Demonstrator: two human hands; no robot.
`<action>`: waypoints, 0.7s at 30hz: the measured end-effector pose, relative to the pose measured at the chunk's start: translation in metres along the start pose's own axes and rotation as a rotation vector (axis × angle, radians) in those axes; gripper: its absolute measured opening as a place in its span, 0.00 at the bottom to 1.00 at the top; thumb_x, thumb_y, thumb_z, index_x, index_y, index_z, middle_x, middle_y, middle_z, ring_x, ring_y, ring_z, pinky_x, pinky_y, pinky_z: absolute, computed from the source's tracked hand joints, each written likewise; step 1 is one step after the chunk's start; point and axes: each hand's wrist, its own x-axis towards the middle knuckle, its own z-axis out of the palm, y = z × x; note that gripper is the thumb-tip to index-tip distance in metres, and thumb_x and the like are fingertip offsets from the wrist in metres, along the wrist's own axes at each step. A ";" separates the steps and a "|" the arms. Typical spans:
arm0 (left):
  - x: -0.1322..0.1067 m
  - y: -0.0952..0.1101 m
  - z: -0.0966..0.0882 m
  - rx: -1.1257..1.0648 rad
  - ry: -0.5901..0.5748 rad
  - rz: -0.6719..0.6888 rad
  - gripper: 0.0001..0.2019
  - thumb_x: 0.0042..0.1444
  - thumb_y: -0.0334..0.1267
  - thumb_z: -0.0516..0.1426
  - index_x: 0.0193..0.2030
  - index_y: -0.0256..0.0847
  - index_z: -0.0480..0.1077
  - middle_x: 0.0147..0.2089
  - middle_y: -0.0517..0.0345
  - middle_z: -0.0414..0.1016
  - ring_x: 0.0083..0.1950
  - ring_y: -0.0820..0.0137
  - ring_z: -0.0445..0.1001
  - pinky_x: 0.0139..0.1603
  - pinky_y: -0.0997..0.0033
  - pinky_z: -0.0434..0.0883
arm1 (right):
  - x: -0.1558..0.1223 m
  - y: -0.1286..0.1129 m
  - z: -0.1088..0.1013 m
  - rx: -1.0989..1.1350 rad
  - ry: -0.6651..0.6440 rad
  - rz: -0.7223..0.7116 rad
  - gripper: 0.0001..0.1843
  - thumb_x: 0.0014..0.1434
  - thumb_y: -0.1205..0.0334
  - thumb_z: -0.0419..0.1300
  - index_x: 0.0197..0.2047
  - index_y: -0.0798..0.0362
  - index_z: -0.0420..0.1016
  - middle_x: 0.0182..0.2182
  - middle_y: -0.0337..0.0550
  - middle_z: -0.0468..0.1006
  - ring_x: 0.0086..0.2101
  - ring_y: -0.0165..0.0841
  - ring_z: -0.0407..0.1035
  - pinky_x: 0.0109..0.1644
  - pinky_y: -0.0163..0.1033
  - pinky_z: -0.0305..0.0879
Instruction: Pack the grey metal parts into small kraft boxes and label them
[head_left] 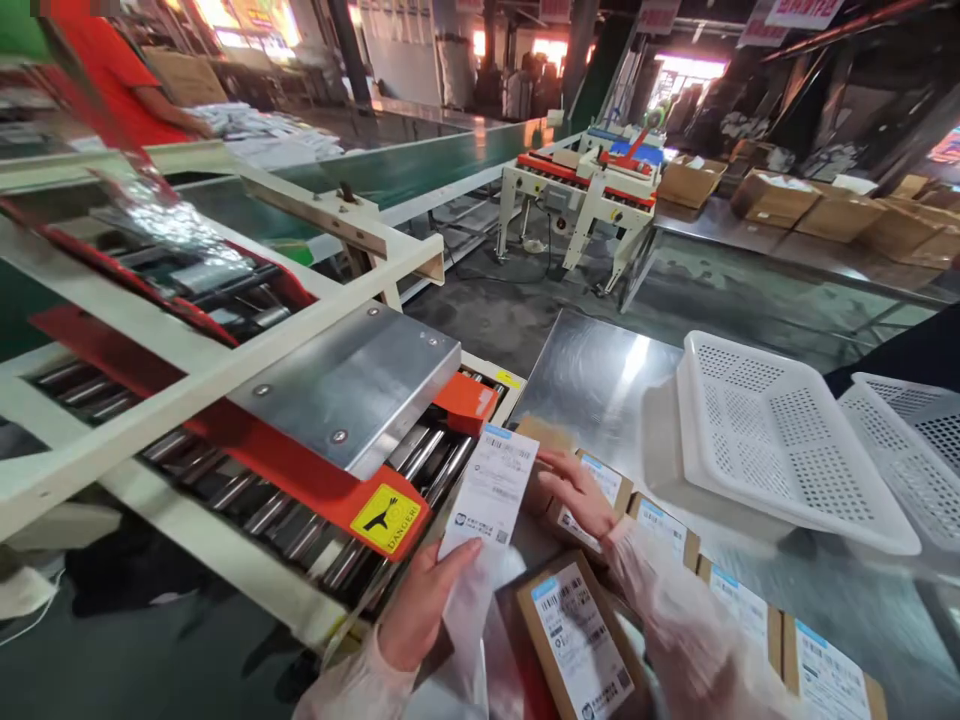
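Note:
My left hand (pixel 421 605) pinches the lower edge of a white shipping label (pixel 491 488) and holds it upright over the table's near edge. My right hand (pixel 576 490) lies flat with fingers stretched out on a small brown labelled box (pixel 604 478) at the head of a row of several such boxes (pixel 739 600). Another labelled box (pixel 579 640) lies between my forearms. Both arms wear thin clear plastic sleeves.
A roller machine (pixel 247 440) with a steel plate (pixel 352 385) and a yellow danger sticker (pixel 386 517) stands at the left. Two white perforated trays (pixel 780 440) rest on the steel table (pixel 600 370). Behind are a green conveyor (pixel 420 165), cartons (pixel 832 210) and a person in red (pixel 112 70).

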 end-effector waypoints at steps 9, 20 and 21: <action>0.022 0.002 0.020 0.206 -0.310 0.090 0.34 0.34 0.56 0.72 0.46 0.35 0.76 0.45 0.44 0.81 0.47 0.56 0.78 0.48 0.62 0.72 | -0.067 -0.011 0.051 0.691 -0.007 0.308 0.33 0.46 0.34 0.69 0.44 0.54 0.80 0.39 0.50 0.84 0.40 0.44 0.77 0.47 0.49 0.74; 0.067 -0.020 0.040 0.334 -0.014 0.085 0.25 0.40 0.60 0.67 0.22 0.38 0.70 0.21 0.56 0.73 0.24 0.68 0.70 0.26 0.69 0.63 | -0.030 0.004 0.014 0.300 0.177 0.342 0.19 0.47 0.44 0.67 0.31 0.53 0.84 0.22 0.42 0.79 0.24 0.35 0.71 0.29 0.38 0.65; 0.073 -0.017 0.041 0.332 -0.004 0.079 0.25 0.42 0.61 0.66 0.21 0.38 0.70 0.21 0.55 0.73 0.25 0.67 0.71 0.26 0.69 0.63 | -0.022 0.006 0.013 0.219 0.209 0.330 0.18 0.49 0.45 0.66 0.32 0.52 0.85 0.23 0.42 0.80 0.26 0.36 0.72 0.31 0.39 0.66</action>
